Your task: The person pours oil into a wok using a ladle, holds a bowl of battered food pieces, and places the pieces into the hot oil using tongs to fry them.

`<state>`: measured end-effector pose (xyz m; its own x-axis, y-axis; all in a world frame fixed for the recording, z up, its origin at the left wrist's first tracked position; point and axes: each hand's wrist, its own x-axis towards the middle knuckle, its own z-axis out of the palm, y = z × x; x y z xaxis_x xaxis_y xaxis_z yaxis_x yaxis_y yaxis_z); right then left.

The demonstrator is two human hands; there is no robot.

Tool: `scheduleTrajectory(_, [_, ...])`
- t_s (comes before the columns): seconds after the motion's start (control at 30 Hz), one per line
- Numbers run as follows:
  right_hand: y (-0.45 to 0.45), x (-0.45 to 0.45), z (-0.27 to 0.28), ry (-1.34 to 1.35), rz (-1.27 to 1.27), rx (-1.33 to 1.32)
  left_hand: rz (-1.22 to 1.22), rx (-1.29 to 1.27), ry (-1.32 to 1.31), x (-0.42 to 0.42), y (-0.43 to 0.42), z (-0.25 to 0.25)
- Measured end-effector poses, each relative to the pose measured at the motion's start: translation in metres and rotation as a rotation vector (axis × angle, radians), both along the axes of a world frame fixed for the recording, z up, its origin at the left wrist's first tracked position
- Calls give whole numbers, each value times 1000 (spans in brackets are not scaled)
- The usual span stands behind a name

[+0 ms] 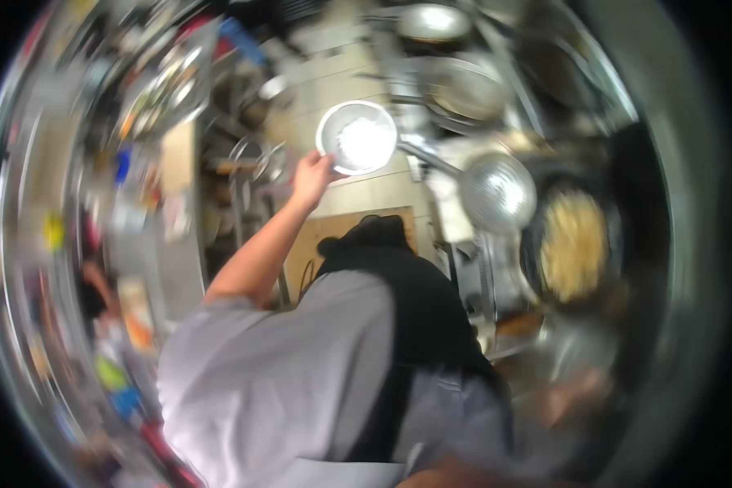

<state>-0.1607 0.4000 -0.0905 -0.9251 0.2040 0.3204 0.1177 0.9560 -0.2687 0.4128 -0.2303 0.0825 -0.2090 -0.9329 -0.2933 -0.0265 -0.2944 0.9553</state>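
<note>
My left hand (pixel 311 179) is closed on the rim of a round white bowl (pixel 324 134), held out over the tiled floor; glare hides what is inside. Right of the bowl, a round metal strainer (pixel 496 193) with a dark handle lies near the stove. Beside it sits a dark wok (pixel 535 232) holding pale yellow strips of food (pixel 573 244). At the lower right, my right hand (pixel 573 398) is smeared by motion, near a shiny metal surface (pixel 581 346); its fingers cannot be made out.
Several pans, among them a wide pan (pixel 464 89), stand on the stove at the upper right. On the left runs a metal counter (pixel 179 252) with a pale board (pixel 179 154) and blurred items. Another person's arm (pixel 99 285) shows at far left. A brown mat (pixel 333 232) lies underfoot.
</note>
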Motion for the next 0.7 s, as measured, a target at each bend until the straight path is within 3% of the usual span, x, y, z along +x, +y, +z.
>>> scheduleTrajectory(0.13, [-98, 41, -9, -38, 181, -64, 360, -20, 52, 114, 21, -54])
scheduleTrajectory(0.3, [-189, 71, -12, -138, 348, -46, 1043, -59, -23, 229, 30, -101])
scheduleTrajectory(0.37, [-217, 75, -7, -166, 409, -31, 1213, -51, -186, 314, 29, -138])
scheduleTrajectory(0.43, [-243, 78, -6, -194, 444, 4, 1548, -172, -84, 358, 32, -125])
scheduleTrajectory(0.5, [-262, 76, 3, -207, 462, 35, 1760, -15, -78, 414, 37, -113])
scheduleTrajectory(0.57, [-283, 73, 14, -224, 473, 81, 1912, -84, 13, 490, 46, -146])
scheduleTrajectory(0.6, [-291, 71, 17, -228, 475, 103, 1897, -7, -146, 520, 51, -154])
scheduleTrajectory(0.63, [-299, 64, 20, -235, 483, 131, 1732, 167, -504, 546, 65, -161])
scheduleTrajectory(0.67, [-302, 54, 25, -246, 475, 153, 1405, 388, -1093, 574, 81, -171])
scheduleTrajectory(0.7, [-300, 46, 29, -253, 455, 185, 848, 533, -1708, 598, 98, -176])
